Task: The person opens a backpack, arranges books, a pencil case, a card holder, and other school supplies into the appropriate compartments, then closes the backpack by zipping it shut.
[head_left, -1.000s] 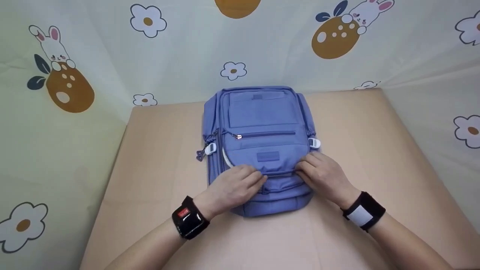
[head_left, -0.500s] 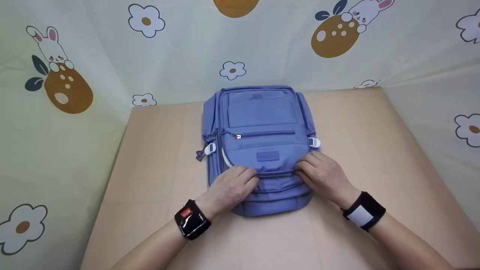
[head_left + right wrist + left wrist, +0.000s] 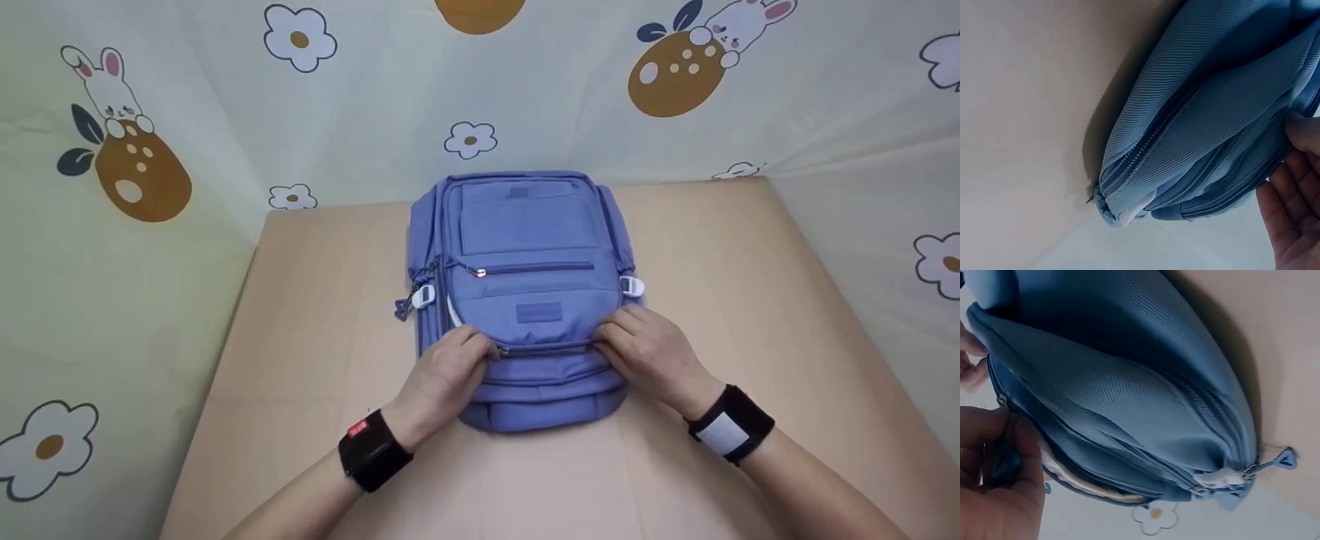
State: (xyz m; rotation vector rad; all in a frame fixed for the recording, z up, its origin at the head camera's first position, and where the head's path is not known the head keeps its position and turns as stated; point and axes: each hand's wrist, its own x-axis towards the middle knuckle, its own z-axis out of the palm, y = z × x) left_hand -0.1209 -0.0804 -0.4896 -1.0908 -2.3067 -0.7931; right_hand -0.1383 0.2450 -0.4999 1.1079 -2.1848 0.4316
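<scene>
A blue backpack lies on its back with its front pockets facing up. My left hand pinches the blue pull loop of the front pocket's zipper, close behind the metal slider. Left of that hand the zipper gapes, and pale lining shows along the opening. To the right of the slider the zipper's teeth run together. With thumb and fingertips, my right hand grips the pocket's edge at the zipper's right end.
A tan tabletop lies under the backpack. Behind and at both sides hangs a pale curtain printed with rabbits and flowers. White strap buckles sit on the backpack's sides, and a second zipper pull dangles at its left.
My left hand has slid leftward along the front zipper with the pull, and the gap at the left is shorter. My right hand keeps its grip on the edge.
</scene>
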